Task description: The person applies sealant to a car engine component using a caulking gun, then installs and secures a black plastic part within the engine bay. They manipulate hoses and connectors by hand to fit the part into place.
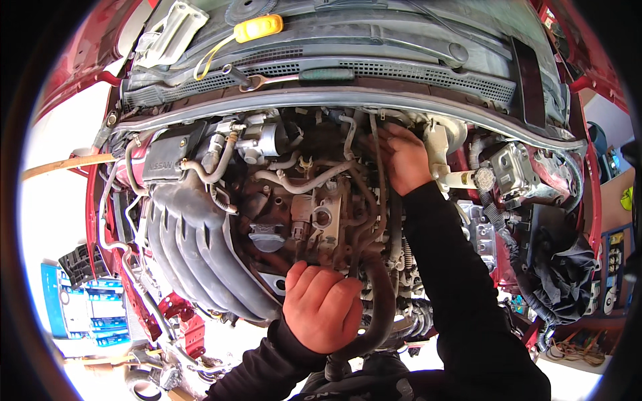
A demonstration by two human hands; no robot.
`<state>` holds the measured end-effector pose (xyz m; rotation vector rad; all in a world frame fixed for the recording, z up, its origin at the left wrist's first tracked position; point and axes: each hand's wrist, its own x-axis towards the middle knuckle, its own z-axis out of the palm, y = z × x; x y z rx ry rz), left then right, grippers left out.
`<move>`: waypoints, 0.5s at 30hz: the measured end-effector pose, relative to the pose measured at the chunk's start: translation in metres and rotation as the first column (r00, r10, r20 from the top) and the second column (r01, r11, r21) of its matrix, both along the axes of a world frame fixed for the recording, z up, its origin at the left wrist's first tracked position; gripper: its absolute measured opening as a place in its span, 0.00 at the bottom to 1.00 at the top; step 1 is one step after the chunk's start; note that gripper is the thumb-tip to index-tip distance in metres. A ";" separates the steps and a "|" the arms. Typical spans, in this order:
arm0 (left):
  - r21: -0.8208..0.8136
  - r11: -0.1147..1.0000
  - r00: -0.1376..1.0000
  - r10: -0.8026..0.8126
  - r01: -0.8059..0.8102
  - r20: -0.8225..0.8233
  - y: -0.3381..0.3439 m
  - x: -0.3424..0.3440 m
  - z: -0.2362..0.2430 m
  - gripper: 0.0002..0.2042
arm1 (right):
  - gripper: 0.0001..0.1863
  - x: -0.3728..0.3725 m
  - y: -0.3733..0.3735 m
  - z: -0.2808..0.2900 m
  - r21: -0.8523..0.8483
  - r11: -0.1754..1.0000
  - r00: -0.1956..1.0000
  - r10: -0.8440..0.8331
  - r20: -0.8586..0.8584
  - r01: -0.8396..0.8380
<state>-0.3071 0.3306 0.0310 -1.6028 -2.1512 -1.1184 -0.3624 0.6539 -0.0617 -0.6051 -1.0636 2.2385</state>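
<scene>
My left hand [321, 309] is curled into a fist at the front of the engine, beside a thick black hose [381, 304]. Whatever its fingers close on is hidden beneath them. My right hand [403, 159] reaches into the rear of the engine bay, next to a long thin pipe [379, 167]. Its fingers stretch leftward behind the pipe, their tips lost in shadow. Between the hands lies the dirty engine top, with a metal bracket [328, 224] and a curved hose [314, 185]. A grey intake manifold [200, 247] fills the left side.
On the cowl lie a green-handled wrench [326, 75] and a yellow handheld device [258, 28] with a strap. A pale metal part [175, 33] rests at the far left. At the right are a wiring loom [498, 224] and a black cloth-like bundle [558, 274].
</scene>
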 end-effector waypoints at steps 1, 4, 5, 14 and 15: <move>-0.035 0.999 1.000 0.010 -0.010 -0.004 0.000 0.002 0.001 0.14 | 0.23 0.002 0.002 0.003 -0.011 0.998 0.998 0.055 -0.003 -0.055; -0.123 0.992 0.999 0.028 -0.030 -0.020 0.002 0.004 0.003 0.11 | 0.24 0.001 0.007 0.007 -0.095 0.981 0.985 0.169 0.011 -0.168; -0.119 0.993 0.999 0.020 -0.024 -0.029 0.003 0.004 0.003 0.11 | 0.25 0.001 0.007 0.006 -0.105 0.976 0.982 0.191 -0.008 -0.191; 0.339 0.941 0.939 -0.122 0.007 0.321 -0.020 -0.006 0.015 0.13 | 0.31 -0.027 0.000 -0.025 -0.121 0.960 0.953 0.224 -0.204 -0.252; 0.356 0.934 0.950 -0.141 0.034 0.279 -0.021 -0.005 0.019 0.13 | 0.31 -0.037 0.000 -0.028 -0.043 0.961 0.939 0.256 -0.229 -0.273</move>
